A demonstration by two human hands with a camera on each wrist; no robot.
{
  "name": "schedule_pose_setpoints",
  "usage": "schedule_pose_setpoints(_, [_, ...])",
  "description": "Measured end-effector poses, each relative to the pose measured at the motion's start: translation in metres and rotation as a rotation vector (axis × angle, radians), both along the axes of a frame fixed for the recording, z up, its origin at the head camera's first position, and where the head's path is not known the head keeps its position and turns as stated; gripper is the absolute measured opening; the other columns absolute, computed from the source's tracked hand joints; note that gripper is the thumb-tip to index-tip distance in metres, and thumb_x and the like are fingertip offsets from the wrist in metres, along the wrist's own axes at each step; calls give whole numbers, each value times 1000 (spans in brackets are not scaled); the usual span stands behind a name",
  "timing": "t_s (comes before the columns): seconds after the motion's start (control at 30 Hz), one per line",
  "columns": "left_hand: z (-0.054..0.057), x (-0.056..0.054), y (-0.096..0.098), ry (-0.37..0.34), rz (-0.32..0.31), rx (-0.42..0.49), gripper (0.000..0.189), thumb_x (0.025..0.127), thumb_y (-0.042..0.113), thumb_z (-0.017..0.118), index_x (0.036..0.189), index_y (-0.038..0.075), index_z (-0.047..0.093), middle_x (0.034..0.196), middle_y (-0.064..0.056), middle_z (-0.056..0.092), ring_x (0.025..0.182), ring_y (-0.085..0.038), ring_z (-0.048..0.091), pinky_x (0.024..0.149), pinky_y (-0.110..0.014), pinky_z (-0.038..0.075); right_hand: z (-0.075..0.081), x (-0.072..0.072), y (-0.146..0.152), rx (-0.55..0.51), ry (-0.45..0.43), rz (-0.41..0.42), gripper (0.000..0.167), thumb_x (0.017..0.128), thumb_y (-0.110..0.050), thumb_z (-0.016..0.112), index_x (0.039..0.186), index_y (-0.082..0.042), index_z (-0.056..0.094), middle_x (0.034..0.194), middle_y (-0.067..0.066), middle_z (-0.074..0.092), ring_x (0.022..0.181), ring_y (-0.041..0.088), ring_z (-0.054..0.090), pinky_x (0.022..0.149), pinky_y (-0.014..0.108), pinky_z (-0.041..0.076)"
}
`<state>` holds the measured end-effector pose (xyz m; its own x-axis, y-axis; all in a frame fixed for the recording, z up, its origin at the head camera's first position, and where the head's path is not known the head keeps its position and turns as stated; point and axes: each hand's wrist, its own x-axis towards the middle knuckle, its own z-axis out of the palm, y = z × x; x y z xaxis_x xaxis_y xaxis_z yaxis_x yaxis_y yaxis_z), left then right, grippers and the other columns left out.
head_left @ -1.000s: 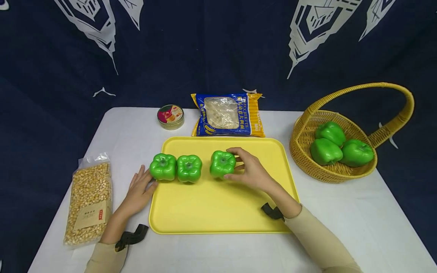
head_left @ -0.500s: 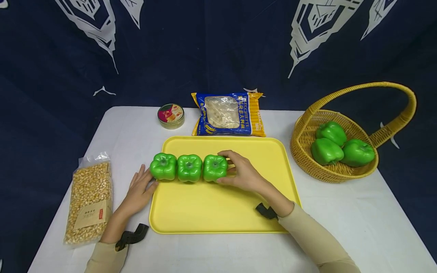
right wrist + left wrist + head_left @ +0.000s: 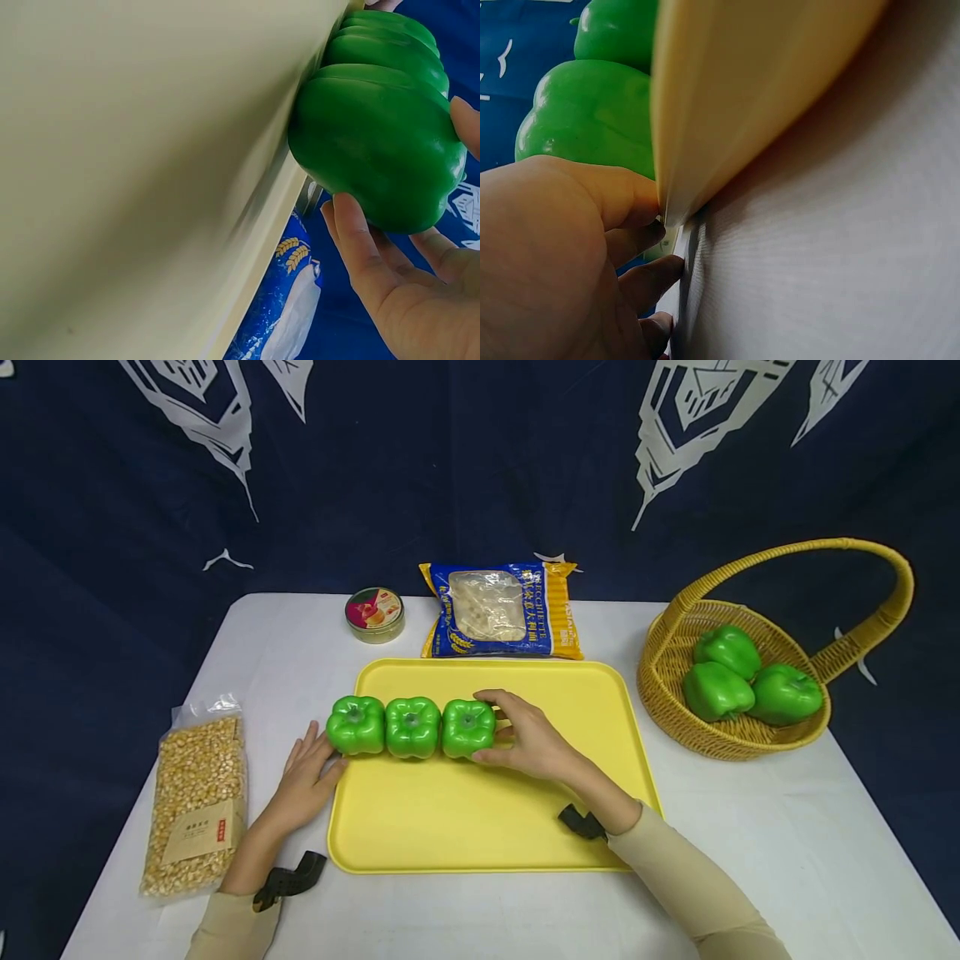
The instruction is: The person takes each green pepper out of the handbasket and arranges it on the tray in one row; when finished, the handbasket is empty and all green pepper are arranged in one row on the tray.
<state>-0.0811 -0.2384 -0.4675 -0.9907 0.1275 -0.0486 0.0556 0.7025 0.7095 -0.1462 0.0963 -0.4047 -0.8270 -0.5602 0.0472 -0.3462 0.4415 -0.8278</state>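
Three green bell peppers stand in a row on the yellow tray (image 3: pixel 480 827), side by side near its left rear part. With thumb and fingers on either side, my right hand (image 3: pixel 528 739) holds the right-hand bell pepper (image 3: pixel 468 728), close against the middle bell pepper (image 3: pixel 412 727). My left hand (image 3: pixel 302 781) rests at the tray's left edge, fingers extended, fingertips right at the left-hand bell pepper (image 3: pixel 356 725). In the left wrist view that hand's fingers (image 3: pixel 649 285) lie along the tray rim, below the green pepper (image 3: pixel 585 112).
A wicker basket (image 3: pixel 678 735) with three more green bell peppers stands at the right. Behind the tray lie a blue and yellow pasta bag (image 3: pixel 487 610) and a round tin (image 3: pixel 375 616). A bag of corn kernels (image 3: pixel 197 802) lies left of the left arm.
My right hand has moved left with its bell pepper, bringing it up to the middle one and closing the gap. The left hand has stayed at the tray's edge.
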Motion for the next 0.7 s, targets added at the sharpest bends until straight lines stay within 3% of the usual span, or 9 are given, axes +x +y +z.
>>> schedule_pose_setpoints(0.37, [2, -1, 1, -6, -7, 1, 55, 103, 18, 45, 151, -2, 29, 159, -25, 23, 151, -41, -4, 119, -60, -7, 5, 1, 7, 4, 17, 1, 82, 76, -14, 85, 144, -2, 41, 145, 19, 47, 122, 34, 55, 93, 46, 55])
schedule_pose_setpoints(0.7, [1, 1, 1, 2, -2, -4, 55, 104, 21, 43, 151, -3, 29, 158, -27, 24, 151, -41, -4, 119, -60, -7, 15, 5, 26, 19, 83, -55, 78, 78, -21, 84, 143, -7, 44, 143, 15, 51, 124, 34, 56, 96, 44, 53])
